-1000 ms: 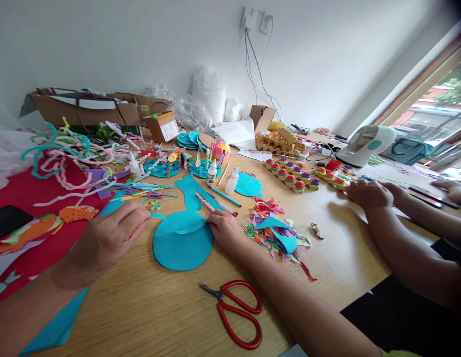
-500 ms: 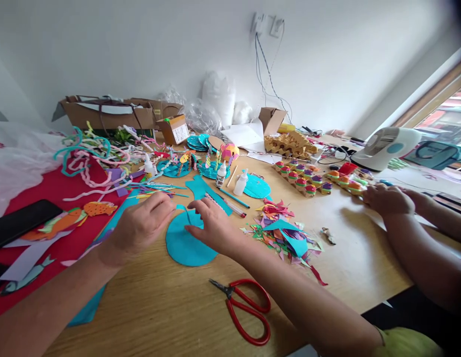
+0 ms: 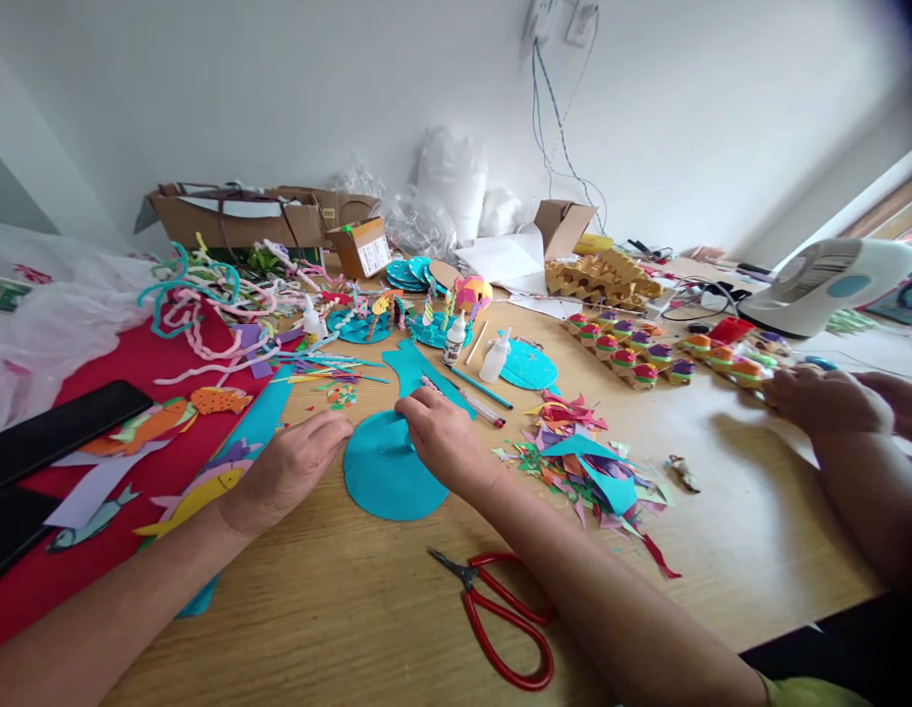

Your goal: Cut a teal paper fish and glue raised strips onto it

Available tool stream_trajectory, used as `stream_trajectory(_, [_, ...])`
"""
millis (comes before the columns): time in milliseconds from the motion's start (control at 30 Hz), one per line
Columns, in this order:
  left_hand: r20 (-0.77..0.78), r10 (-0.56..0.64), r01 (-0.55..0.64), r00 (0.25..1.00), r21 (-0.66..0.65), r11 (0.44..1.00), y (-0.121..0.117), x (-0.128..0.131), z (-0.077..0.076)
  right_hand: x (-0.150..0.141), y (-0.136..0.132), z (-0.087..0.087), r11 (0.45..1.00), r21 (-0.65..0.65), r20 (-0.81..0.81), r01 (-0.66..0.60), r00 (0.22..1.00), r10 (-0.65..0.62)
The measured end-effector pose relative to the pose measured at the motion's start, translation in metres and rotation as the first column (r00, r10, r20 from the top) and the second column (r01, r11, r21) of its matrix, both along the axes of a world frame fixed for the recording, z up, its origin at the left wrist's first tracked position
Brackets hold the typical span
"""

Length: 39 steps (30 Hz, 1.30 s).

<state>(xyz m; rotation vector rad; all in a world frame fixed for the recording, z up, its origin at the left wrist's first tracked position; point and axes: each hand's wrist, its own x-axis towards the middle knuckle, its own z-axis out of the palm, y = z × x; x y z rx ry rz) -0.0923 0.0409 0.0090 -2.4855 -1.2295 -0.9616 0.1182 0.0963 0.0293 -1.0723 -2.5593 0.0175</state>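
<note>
A round blue paper disc (image 3: 393,481) lies on the wooden table in front of me. At its upper left edge is my left hand (image 3: 290,466), fingers pinched together; whether anything is between them I cannot tell. My right hand (image 3: 447,442) bends over the disc's right side, its fingers closed on a blue paper strip (image 3: 409,444) that is mostly hidden. Behind the disc lies a blue paper cutout (image 3: 409,365) with a pen (image 3: 481,403). Red-handled scissors (image 3: 492,609) rest near my right forearm.
Colourful paper scraps (image 3: 588,457) are heaped right of the disc. Glue bottles (image 3: 495,358) stand behind. Paper fish (image 3: 220,401) and a black phone (image 3: 65,432) lie on red paper at left. Another person's hands (image 3: 831,403) work by painted egg cartons (image 3: 632,349); a white fan (image 3: 831,285) stands behind.
My left hand moved from the strip's end to beside the disc. My right hand lifted, spread its fingers near the strip, then closed over the disc. The view turned slightly left.
</note>
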Motion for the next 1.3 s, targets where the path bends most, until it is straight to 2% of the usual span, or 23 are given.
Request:
stream_trajectory(167, [-0.031, 0.046, -0.05, 0.998, -0.138, 0.989, 0.0, -0.001, -0.008, -0.002, -0.002, -0.003, 0.997, 0.058, 0.114, -0.043, 0.993, 0.036])
stream_trajectory(467, [-0.078, 0.058, -0.076, 0.995, -0.252, 0.965, -0.001, -0.006, -0.019, -0.006, -0.006, -0.001, 0.998, 0.026, 0.16, -0.063, 0.985, 0.058])
stream_trajectory(967, [-0.107, 0.026, -0.051, 0.994, -0.23, 0.972, -0.003, -0.005, -0.024, -0.006, -0.007, -0.001, 0.995, 0.066, 0.163, -0.071, 0.985, 0.06])
stream_trajectory(1300, [-0.104, 0.027, -0.046, 0.994, -0.188, 0.981, -0.008, -0.009, -0.012, -0.006, -0.007, -0.003, 0.99, 0.107, 0.184, -0.09, 0.98, 0.069])
